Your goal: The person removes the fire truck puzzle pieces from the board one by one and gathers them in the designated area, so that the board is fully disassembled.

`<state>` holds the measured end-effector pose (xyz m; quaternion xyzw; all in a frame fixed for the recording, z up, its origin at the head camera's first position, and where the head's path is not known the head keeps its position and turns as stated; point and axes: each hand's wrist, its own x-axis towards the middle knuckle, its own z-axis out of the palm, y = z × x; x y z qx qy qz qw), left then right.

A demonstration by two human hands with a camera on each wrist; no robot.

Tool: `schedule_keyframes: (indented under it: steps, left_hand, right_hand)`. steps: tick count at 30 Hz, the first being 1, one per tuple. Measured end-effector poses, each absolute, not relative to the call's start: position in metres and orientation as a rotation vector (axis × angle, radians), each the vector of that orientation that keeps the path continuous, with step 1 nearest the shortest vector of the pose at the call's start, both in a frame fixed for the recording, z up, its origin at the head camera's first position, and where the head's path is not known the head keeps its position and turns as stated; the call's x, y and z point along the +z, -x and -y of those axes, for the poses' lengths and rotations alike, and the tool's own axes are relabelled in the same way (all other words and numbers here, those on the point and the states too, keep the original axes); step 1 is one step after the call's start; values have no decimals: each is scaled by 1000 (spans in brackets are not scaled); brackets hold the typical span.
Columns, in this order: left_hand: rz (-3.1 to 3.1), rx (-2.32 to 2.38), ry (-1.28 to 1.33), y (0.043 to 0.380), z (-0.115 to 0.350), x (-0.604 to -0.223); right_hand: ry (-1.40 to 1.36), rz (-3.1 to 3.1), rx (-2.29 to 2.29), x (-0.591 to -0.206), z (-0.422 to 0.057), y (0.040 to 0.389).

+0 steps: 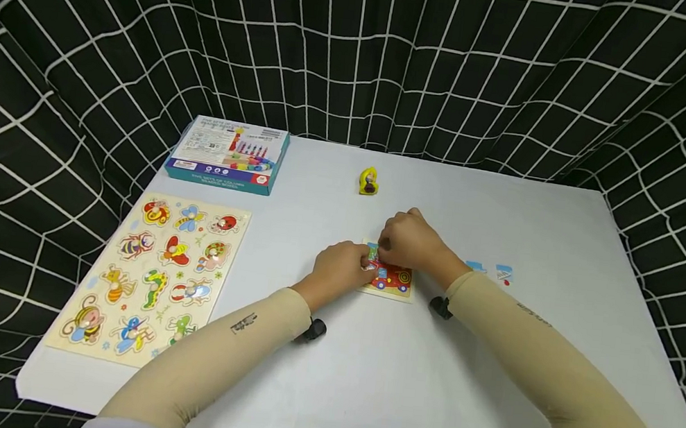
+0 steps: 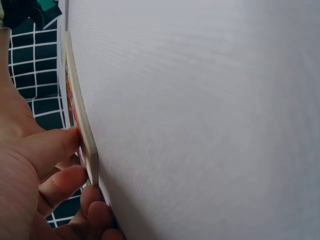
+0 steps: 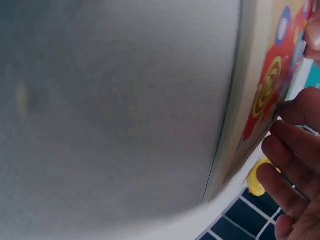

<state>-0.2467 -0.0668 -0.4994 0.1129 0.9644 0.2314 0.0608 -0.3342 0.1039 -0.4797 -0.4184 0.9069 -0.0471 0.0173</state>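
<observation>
A small wooden jigsaw board (image 1: 396,293) with a red vehicle picture lies on the table. My left hand (image 1: 342,271) grips its left side, thumb on the picture face and the other fingers bent at the edge in the left wrist view. My right hand (image 1: 410,241) is over the far right part of the board, fingers bent. In the right wrist view its thumb (image 3: 302,106) comes right down to the board's far edge beside the index finger. I cannot tell whether a piece is between them. Two loose jigsaw pieces (image 1: 503,274) lie right of the board, partly behind the right wrist.
A large insect puzzle board (image 1: 172,250) lies on the left of the white table (image 1: 310,406). Behind it is a teal-sided box (image 1: 226,153). A small yellow figure (image 1: 369,181) stands near the far edge. Black netted-pattern curtains (image 1: 359,55) surround the table.
</observation>
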Motion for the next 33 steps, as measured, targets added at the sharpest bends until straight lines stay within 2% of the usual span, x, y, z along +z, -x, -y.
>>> schedule_keyframes:
  steps: [16, 25, 33]
  left_hand:
    - [-2919, 565, -354, 247, 60, -493]
    - [-2900, 554, -354, 247, 59, -490]
    - [-2876, 543, -365, 247, 57, -493]
  right_hand:
    - [1050, -2915, -103, -471, -100, 318]
    - [769, -2863, -270, -461, -185, 336]
    - [736, -2802, -274, -467, -232, 336]
